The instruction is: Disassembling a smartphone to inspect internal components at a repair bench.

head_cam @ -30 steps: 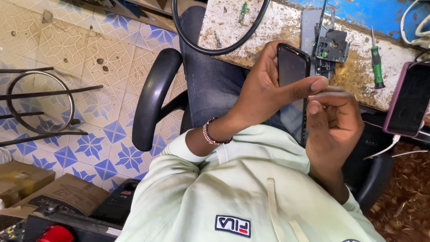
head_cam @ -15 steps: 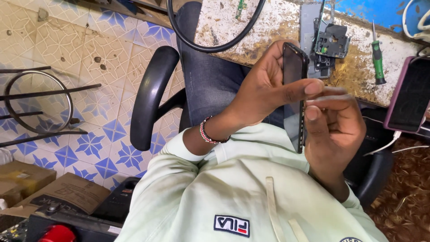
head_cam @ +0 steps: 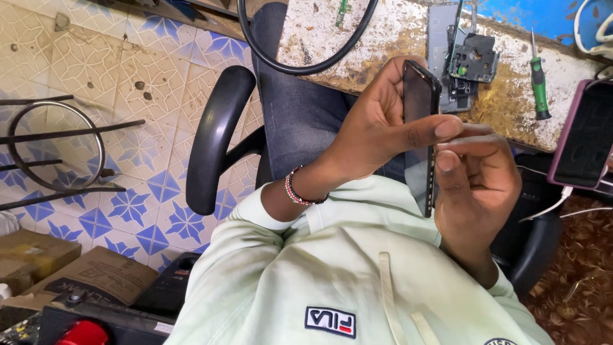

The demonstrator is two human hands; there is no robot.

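A black smartphone (head_cam: 421, 137) is held edge-on in front of my chest. My left hand (head_cam: 383, 124) wraps around its back and left side, thumb stretched across the screen edge. My right hand (head_cam: 476, 185) pinches the phone's right edge with fingertips beside the left thumb. A beaded bracelet (head_cam: 300, 188) sits on my left wrist. I wear a pale green hooded top.
A worn workbench (head_cam: 389, 45) lies ahead with a dismantled phone frame and circuit parts (head_cam: 463, 61), a green-handled screwdriver (head_cam: 539, 80) and a black cable loop (head_cam: 300, 61). A phone in a pink case (head_cam: 584, 137) lies at right. A black chair armrest (head_cam: 214, 137) stands at left over the tiled floor.
The phone has turned more edge-on and both hands have risen slightly toward the bench. The right fingertips have closed in beside the left thumb.
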